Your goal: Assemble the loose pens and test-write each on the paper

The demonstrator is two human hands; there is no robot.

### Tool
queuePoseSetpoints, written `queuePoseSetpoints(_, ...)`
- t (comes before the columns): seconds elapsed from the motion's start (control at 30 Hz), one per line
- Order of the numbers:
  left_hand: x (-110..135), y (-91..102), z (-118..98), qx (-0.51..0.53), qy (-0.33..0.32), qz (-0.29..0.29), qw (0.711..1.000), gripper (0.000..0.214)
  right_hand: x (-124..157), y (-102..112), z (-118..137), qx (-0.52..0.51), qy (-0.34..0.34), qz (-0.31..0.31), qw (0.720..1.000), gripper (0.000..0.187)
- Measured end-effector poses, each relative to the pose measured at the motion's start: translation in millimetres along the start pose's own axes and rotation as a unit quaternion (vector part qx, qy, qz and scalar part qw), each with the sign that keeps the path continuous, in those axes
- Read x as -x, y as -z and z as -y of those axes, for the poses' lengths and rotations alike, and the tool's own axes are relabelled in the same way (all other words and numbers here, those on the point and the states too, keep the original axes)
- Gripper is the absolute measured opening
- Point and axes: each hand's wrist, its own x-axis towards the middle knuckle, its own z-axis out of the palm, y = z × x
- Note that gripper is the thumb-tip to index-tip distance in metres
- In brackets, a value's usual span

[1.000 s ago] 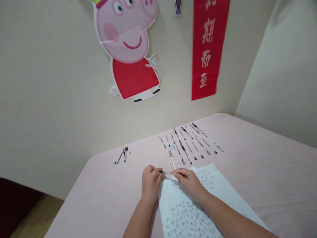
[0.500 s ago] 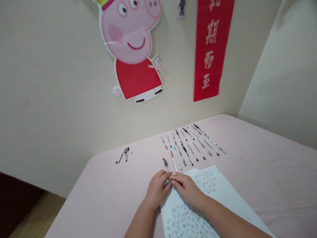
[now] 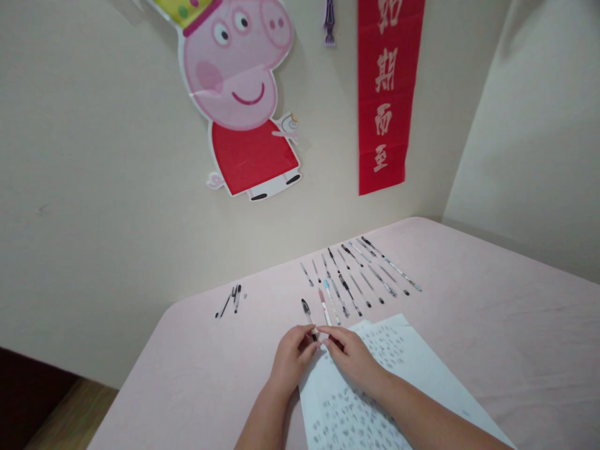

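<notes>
A clear pen with a black cap lies slanted just beyond the paper's upper left corner, its lower end running in between my hands. My left hand has thumb and fingers closed about that dark lower end. Against the same end, from the other side, press the bent fingertips of my right hand, which partly hide it. Both hands rest low, the right one over the handwritten paper. Close by on the right lie a pink-and-white pen and a pen with a light blue tip.
Several pens and refills, among them a black-grip pen, lie in two slanted rows on the pink sheet. Further left is a small group of black pens. A wall with a pig cutout and red banner stands behind.
My hands have drawn slightly apart at the fingertips, so the pen's dark lower end shows between them. The whole view has shifted a little.
</notes>
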Motion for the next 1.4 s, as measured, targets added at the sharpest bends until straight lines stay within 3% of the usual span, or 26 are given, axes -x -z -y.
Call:
queuePoseSetpoints(0.2,-30,0.5,24,0.018,0.049,-0.063,0.997,0.030,-1,0,0,0.004,-0.053,-0.016,0.998,0.037)
queuePoseSetpoints(0.47,-90,6.8,52,-0.104,0.004,-0.059,0.993,0.028,-5,-4,-7,0.012,-0.075,-0.026,0.997,0.037)
queuePoseSetpoints(0.63,-112,6.1,61,-0.126,-0.022,-0.058,0.990,0.027,-6,-4,-9,-0.003,-0.084,-0.032,0.996,0.038)
queuePoseSetpoints(1.17,-112,2.9,67,-0.199,-0.040,-0.084,0.976,0.031,-7,-5,-13,0.008,-0.080,-0.019,0.997,0.037)
queuePoseSetpoints(1.4,-84,-2.6,59,-0.182,-0.025,-0.134,0.974,0.036,-4,-5,-9,0.028,-0.070,-0.003,0.997,0.031)
